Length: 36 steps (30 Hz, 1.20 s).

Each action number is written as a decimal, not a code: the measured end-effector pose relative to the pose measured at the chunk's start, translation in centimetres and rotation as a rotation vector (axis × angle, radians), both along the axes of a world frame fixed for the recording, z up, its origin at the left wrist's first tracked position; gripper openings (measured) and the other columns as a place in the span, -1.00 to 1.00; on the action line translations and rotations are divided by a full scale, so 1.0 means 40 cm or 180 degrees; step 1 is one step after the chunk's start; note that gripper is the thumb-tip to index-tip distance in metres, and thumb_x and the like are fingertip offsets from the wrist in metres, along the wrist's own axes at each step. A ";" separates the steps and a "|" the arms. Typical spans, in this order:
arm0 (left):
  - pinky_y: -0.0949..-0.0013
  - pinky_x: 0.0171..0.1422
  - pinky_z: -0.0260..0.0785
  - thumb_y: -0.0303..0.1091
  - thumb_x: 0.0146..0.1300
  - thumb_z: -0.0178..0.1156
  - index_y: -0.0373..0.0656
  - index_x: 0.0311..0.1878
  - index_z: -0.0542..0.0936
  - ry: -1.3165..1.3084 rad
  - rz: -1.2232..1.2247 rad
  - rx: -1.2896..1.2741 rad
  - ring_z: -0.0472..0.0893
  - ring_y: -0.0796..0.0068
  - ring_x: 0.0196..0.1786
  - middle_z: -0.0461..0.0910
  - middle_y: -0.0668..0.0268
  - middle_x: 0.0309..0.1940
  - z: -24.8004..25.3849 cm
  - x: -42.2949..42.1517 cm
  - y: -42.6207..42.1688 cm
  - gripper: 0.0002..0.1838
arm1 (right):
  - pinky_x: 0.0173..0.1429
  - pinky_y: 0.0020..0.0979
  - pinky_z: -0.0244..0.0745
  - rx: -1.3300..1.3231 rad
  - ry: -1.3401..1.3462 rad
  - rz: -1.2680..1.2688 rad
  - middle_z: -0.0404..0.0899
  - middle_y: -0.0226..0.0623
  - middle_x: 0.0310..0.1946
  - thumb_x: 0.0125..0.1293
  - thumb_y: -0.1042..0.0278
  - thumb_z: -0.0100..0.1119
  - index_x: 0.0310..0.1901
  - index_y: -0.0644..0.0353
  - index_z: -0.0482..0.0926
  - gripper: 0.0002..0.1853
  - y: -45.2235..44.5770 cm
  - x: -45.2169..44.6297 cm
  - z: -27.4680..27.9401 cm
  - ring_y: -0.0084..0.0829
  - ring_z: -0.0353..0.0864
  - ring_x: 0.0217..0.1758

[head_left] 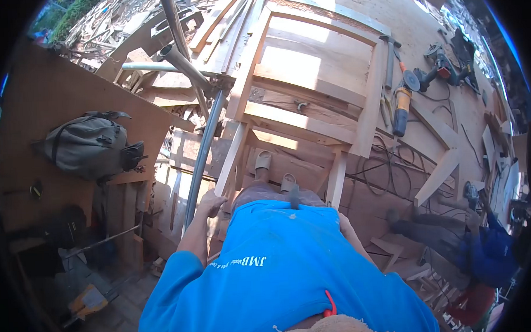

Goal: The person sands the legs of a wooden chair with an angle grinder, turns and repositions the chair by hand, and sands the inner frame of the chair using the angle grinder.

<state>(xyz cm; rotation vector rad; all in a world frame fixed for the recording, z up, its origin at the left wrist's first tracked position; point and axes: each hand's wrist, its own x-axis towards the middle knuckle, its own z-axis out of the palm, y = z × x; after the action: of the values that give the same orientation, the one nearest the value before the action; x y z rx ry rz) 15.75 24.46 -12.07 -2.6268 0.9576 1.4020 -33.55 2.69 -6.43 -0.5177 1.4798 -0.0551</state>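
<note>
A wooden chair frame (299, 124) stands in front of me, its backrest lying toward the workbench and its front legs pointing at my body. My left hand (211, 203) is closed round the lower-left end of the frame, at the tip of the left leg (228, 161). On the other side, my right forearm shows beside my blue shirt, near the right leg (336, 178); the fingers of that hand are hidden. My sandalled feet show between the legs.
On the workbench (416, 38) lie a hammer (390, 62), pliers (386, 110), an angle grinder (402, 105), other power tools and cables. A grey bag (92, 145) sits on a brown board at left. Metal pipes (205, 156) stand beside the frame. A co-worker in blue (492, 249) is at lower right.
</note>
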 end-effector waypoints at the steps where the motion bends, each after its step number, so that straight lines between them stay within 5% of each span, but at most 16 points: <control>1: 0.10 0.20 0.58 -0.12 0.21 0.41 -0.17 0.17 0.65 0.0079 0.0317 0.0039 0.72 -0.01 0.11 0.73 -0.03 0.01 0.042 -0.012 -0.020 -0.49 | 0.05 -0.22 0.62 -0.0092 -0.0009 0.0064 0.68 -0.10 0.07 0.51 -0.17 0.20 0.22 0.36 0.58 -0.36 0.009 0.014 0.027 -0.29 0.71 -0.01; 6: 0.11 0.13 0.60 -0.07 0.20 0.44 -0.23 0.17 0.64 0.0402 0.0404 -0.0177 0.76 0.03 0.04 0.75 -0.04 -0.05 0.109 -0.012 -0.031 -0.44 | 0.00 -0.23 0.62 -0.0644 0.0213 0.0308 0.69 -0.17 0.00 0.54 -0.17 0.16 0.20 0.35 0.61 -0.38 0.047 0.055 0.061 -0.34 0.70 -0.04; 9: 0.16 0.20 0.60 0.08 0.07 0.52 -0.17 0.28 0.65 0.0755 0.0637 -0.0048 0.75 0.09 0.11 0.76 0.01 0.05 0.173 -0.004 -0.044 -0.25 | 0.08 -0.25 0.60 -0.0795 0.0149 0.0101 0.69 -0.14 0.01 0.50 -0.23 0.16 0.27 0.39 0.57 -0.29 0.083 0.039 -0.003 -0.36 0.67 0.01; 11: 0.18 0.15 0.61 0.16 0.10 0.53 -0.21 0.32 0.64 0.0957 0.0316 -0.0450 0.76 0.21 0.04 0.76 0.06 0.03 0.063 0.038 0.019 -0.18 | 0.11 -0.27 0.60 -0.0920 0.0312 0.0207 0.69 -0.12 0.01 0.48 -0.24 0.18 0.29 0.41 0.55 -0.25 0.097 0.019 -0.023 -0.36 0.67 0.03; 13: 0.21 0.08 0.63 0.20 0.17 0.50 -0.24 0.33 0.63 0.1254 0.1262 -0.0317 0.77 0.29 -0.02 0.76 0.08 0.01 0.207 0.010 -0.022 -0.18 | 0.09 -0.27 0.60 -0.1042 0.0739 0.0652 0.69 -0.10 -0.01 0.46 -0.22 0.20 0.28 0.40 0.56 -0.27 0.094 0.019 0.002 -0.35 0.67 0.01; 14: 0.24 -0.01 0.64 0.20 0.26 0.44 -0.23 0.29 0.64 0.1561 0.1571 -0.0404 0.76 0.34 -0.08 0.76 0.11 -0.04 0.221 0.018 -0.017 -0.26 | -0.04 -0.28 0.64 -0.0938 0.0857 0.0749 0.68 -0.14 -0.15 0.44 -0.17 0.26 0.21 0.36 0.58 -0.34 0.084 0.053 0.078 -0.34 0.71 -0.15; 16: 0.35 -0.22 0.64 0.22 0.49 0.21 -0.19 0.19 0.66 0.2513 0.2403 -0.0725 0.76 0.44 -0.26 0.74 0.22 -0.20 0.136 0.038 0.039 -0.40 | -0.29 -0.28 0.62 -0.0965 0.0786 0.0587 0.63 -0.20 -0.32 0.40 -0.06 0.31 0.04 0.35 0.60 -0.47 0.082 0.046 0.083 -0.34 0.67 -0.38; 17: 0.34 -0.29 0.63 0.28 0.53 0.09 -0.16 0.14 0.64 0.2895 0.2884 -0.0716 0.75 0.41 -0.32 0.72 0.26 -0.29 0.210 0.022 0.025 -0.38 | -0.41 -0.28 0.61 -0.0949 0.0756 0.0508 0.60 -0.23 -0.40 0.38 0.00 0.33 -0.04 0.34 0.61 -0.54 0.093 0.038 0.088 -0.34 0.65 -0.50; 21: 0.22 -0.26 0.68 0.24 0.61 -0.06 -0.18 0.23 0.59 0.4588 0.3971 -0.1359 0.77 0.29 -0.32 0.72 0.17 -0.28 0.092 -0.001 0.146 -0.37 | -0.38 -0.31 0.66 -0.0853 0.0672 0.0563 0.58 -0.25 -0.39 0.39 -0.04 0.36 0.02 0.36 0.57 -0.47 0.085 0.034 0.174 -0.38 0.66 -0.47; 23: 0.21 -0.14 0.68 0.15 0.62 -0.03 -0.24 0.34 0.51 0.4027 0.4185 -0.1217 0.77 0.21 -0.19 0.71 0.08 -0.17 0.023 -0.071 0.191 -0.38 | -0.38 -0.32 0.66 -0.0758 0.0691 0.0621 0.59 -0.25 -0.37 0.39 -0.06 0.36 0.04 0.36 0.57 -0.45 0.072 0.042 0.232 -0.39 0.66 -0.46; 24: 0.19 0.02 0.66 0.03 0.58 0.13 -0.24 0.45 0.42 0.4545 0.4010 -0.1309 0.74 0.14 -0.02 0.67 0.00 -0.02 0.015 -0.094 0.205 -0.39 | -0.38 -0.32 0.66 -0.0708 0.0678 0.0644 0.59 -0.25 -0.35 0.39 -0.07 0.36 0.04 0.36 0.57 -0.44 0.075 0.047 0.255 -0.39 0.66 -0.45; 28: 0.17 0.14 0.62 -0.07 0.41 0.38 -0.28 0.48 0.38 0.3950 0.3581 -0.0692 0.71 0.16 0.10 0.61 0.00 0.14 0.065 -0.149 0.136 -0.27 | -0.36 -0.33 0.67 -0.0660 0.0742 0.0715 0.58 -0.24 -0.32 0.40 -0.12 0.35 0.06 0.34 0.54 -0.42 0.075 0.044 0.261 -0.40 0.67 -0.44; 36: 0.14 0.26 0.58 -0.05 0.43 0.36 -0.28 0.43 0.40 0.3572 0.3688 -0.0863 0.64 0.12 0.25 0.53 -0.06 0.24 0.074 -0.249 0.144 -0.32 | -0.37 -0.30 0.68 -0.0781 0.0469 0.0800 0.58 -0.28 -0.36 0.40 -0.10 0.33 0.04 0.32 0.54 -0.45 0.091 0.034 0.229 -0.40 0.68 -0.44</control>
<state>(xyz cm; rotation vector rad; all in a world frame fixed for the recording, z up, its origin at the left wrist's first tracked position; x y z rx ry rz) 5.77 30.21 -9.13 -2.4086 -0.7907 3.2820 -32.17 6.35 2.73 -0.9201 1.5492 -0.0003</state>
